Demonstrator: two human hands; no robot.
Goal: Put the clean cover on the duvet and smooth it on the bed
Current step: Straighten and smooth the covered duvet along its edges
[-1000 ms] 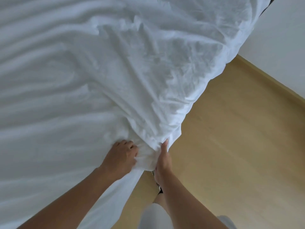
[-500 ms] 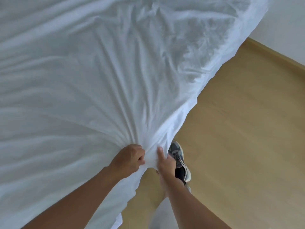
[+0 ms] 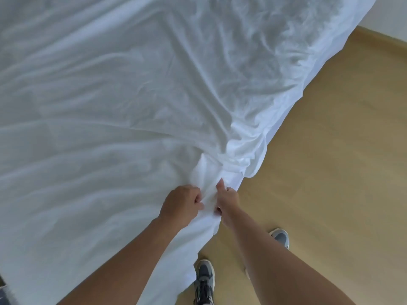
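Drawn back toward the person over the past second, the corner of the white cover [image 3: 132, 106] now sits nearer the body at the bed's edge, and both shoes [image 3: 203, 280] have come into view on the wooden floor [image 3: 330, 172]. The left hand [image 3: 181, 204] grips a bunch of the fabric in a closed fist. The right hand [image 3: 228, 200], just beside it, pinches the hem with its thumb raised. Both hold the same corner, apparently to pull the cloth taut along the bed. Creases fan out from the grip across the cover, which spreads over the bed and overhangs its side. A crumpled patch toward the far corner suggests the duvet lies unevenly inside, so smoothing looks unfinished.
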